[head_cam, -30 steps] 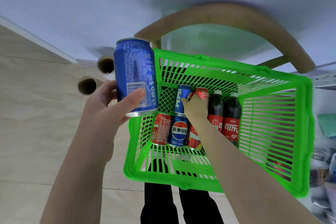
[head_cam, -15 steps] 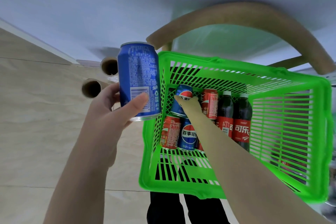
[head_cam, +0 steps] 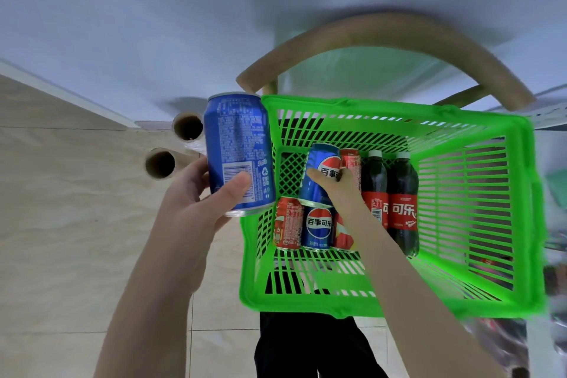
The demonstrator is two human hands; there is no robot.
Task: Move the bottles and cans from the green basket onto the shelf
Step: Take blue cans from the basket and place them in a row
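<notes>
The green basket (head_cam: 521,224) sits on a wooden chair. My left hand (head_cam: 190,202) grips a blue Pepsi can (head_cam: 237,150) upright, left of the basket and outside its rim. My right hand (head_cam: 336,190) reaches into the basket and grips a second blue Pepsi can (head_cam: 322,166), tilted and lifted at its top. Below it lie a red cola can (head_cam: 288,222), another blue Pepsi can (head_cam: 319,227) and a partly hidden red can (head_cam: 345,238). A red can (head_cam: 351,159) shows behind my fingers. Two dark cola bottles (head_cam: 389,196) lie to the right.
The chair's curved wooden back (head_cam: 383,37) arches behind the basket. Two cardboard tubes (head_cam: 175,147) lie on the tiled floor by the pale wall at the left. A blurred shelf edge with goods (head_cam: 555,255) shows at the far right. My dark trousers are below the basket.
My right hand has closed round the blue Pepsi can at the back of the basket and tipped it up. The left hand keeps its can in about the same place.
</notes>
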